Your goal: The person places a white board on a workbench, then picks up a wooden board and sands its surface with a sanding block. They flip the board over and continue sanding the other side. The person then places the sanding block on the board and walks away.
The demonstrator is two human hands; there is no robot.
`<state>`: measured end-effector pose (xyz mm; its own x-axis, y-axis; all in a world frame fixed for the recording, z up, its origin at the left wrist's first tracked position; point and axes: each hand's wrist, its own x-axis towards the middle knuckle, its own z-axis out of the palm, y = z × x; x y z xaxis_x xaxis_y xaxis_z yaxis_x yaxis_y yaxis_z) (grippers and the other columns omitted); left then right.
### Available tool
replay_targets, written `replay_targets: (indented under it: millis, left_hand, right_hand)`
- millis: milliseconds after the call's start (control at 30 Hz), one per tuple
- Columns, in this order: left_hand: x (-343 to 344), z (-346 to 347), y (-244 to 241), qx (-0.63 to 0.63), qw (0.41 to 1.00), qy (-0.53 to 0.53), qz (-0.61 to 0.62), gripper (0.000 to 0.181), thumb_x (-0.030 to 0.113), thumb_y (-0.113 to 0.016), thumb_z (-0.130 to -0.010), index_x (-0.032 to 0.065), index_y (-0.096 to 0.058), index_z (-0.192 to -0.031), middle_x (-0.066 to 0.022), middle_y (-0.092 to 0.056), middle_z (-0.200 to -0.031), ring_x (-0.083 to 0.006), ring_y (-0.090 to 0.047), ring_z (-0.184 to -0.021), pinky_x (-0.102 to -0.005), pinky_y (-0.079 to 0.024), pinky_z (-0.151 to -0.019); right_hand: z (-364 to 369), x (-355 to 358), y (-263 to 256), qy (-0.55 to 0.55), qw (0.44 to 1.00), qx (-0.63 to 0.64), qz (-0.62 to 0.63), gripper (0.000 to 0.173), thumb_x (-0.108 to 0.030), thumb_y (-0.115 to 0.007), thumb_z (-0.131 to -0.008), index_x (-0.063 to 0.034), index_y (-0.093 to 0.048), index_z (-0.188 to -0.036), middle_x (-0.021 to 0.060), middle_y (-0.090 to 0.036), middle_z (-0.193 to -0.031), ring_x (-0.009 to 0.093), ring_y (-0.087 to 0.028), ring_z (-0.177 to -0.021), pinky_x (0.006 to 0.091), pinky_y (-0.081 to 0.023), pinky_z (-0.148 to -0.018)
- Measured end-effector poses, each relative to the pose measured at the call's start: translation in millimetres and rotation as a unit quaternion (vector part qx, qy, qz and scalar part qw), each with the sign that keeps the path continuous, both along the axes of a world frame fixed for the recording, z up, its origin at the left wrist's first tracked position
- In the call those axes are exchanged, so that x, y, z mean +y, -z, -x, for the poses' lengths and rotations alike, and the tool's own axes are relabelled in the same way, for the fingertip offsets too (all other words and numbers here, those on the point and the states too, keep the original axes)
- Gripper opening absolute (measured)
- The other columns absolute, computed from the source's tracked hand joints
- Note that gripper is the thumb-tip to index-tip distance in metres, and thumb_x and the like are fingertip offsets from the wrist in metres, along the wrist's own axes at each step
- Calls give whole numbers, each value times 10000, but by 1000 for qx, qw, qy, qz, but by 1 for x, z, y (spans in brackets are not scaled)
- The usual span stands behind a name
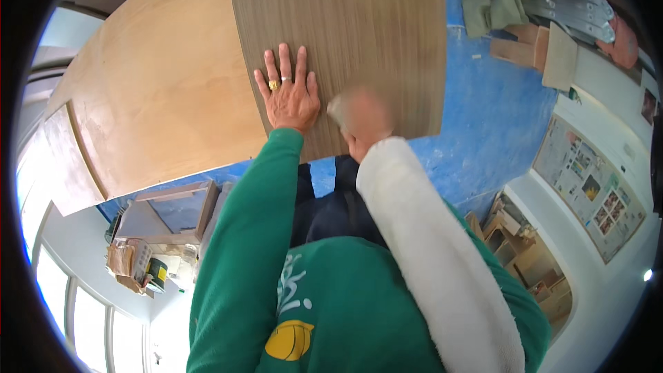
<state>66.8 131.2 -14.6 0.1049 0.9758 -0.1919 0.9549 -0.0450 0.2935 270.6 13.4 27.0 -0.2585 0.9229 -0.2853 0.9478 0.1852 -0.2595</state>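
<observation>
A dark wood-grain panel (pixel 342 15) lies flat over one end of a larger light plywood sheet (pixel 171 77) and runs past its edge on the right. My left hand (pixel 292 98) rests palm down near the panel's left side, fingers spread, with two rings on it. To its right, my right hand (pixel 366 119) is low over the same panel, near its front edge, and blurred. A pale folded piece (pixel 336 111), maybe sandpaper or cloth, shows at that hand's left side; the blur hides most of it.
Thin board (pixel 75 158) lies across the plywood's far left end. Below it are a wooden frame (pixel 178 212) and a can (pixel 156 274). Wood offcuts (pixel 538 52) and metal rails (pixel 564 8) sit at the right on the blue floor (pixel 481 119). Wood scraps (pixel 533 259) fill an alcove.
</observation>
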Motion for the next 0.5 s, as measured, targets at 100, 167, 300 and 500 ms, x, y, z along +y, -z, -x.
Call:
replay_targets:
  millis: [100,167,300,500]
  left_hand:
    - [0,-5,-3,-9,1000,5,-15,638,414,-479,-1177,283,-375,-1793,-56,-184,-1914,-362,-76,-1771,-655,-27,-1404]
    - [0,-4,1,-7,1000,8,-16,638,420,-471,-1180,286,-370,-1796,-52,-178,-1916,-359,-68,-1772,-653,-22,-1404]
    - [-5,-7,3,-2,1000,10,-1,642,425,-467,-1180,294,-362,-1800,-45,-162,-1921,-356,-54,-1775,-650,-15,-1405]
    - [-11,-2,-1,-6,1000,6,3,639,405,-483,-1175,293,-373,-1795,-43,-184,-1916,-351,-87,-1772,-647,-33,-1407]
  right_hand:
    - [-20,-35,5,-90,995,19,39,746,-360,-767,-995,-115,-562,-1669,160,-430,-1810,343,-325,-1718,589,-209,-1398]
    - [-29,-22,15,-118,993,17,18,723,-364,-734,-1017,-130,-556,-1678,135,-430,-1814,311,-330,-1716,571,-222,-1399]
    - [-36,134,10,-96,990,13,-101,644,-392,-656,-1086,-122,-566,-1663,101,-485,-1782,282,-406,-1676,539,-271,-1384]
    - [-25,351,40,-54,953,47,-294,599,-313,-617,-1120,19,-563,-1616,234,-613,-1614,420,-537,-1543,525,-411,-1299]
